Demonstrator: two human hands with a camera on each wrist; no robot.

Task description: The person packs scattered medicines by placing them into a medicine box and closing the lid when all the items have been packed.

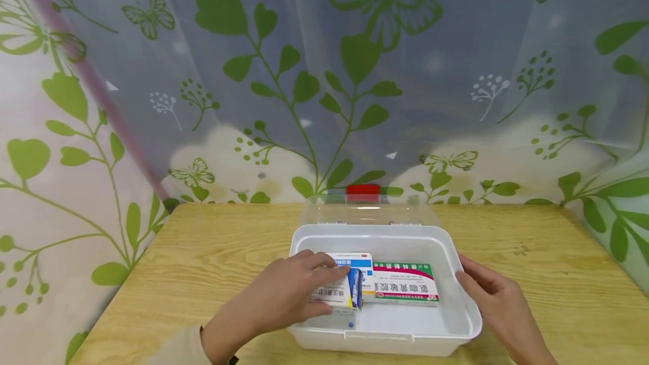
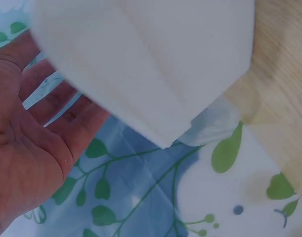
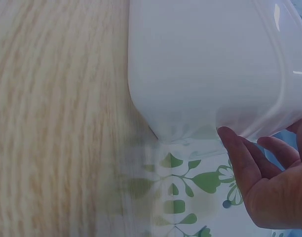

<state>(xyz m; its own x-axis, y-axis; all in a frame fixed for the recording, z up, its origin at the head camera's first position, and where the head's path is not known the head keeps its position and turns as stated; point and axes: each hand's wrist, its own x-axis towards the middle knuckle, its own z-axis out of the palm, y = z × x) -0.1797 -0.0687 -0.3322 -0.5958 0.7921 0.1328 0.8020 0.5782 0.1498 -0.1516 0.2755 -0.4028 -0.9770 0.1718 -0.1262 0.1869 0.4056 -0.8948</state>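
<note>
A white plastic storage box (image 1: 395, 343) stands on the table with medicine boxes inside. My left hand (image 1: 289, 286) reaches over its left end. Thumb and fingers hold a white, blue and yellow medicine box (image 1: 334, 296), tilted slightly. Under it lies another white and blue medicine box (image 1: 362, 263), partly covered. To the right is a white, red and green medicine box (image 1: 405, 285). My right hand (image 1: 499, 303) holds the storage box's right rim; in the right wrist view, fingertips touch its outer wall (image 3: 200, 74). The left wrist view hides the left fingertips behind the storage box (image 2: 156, 59).
The clear lid (image 1: 324, 212) with a red latch (image 1: 363, 192) stands open behind the storage box. A wooden table (image 1: 223, 241) extends to both sides. A patterned curtain (image 1: 284, 100) hangs along the back and sides.
</note>
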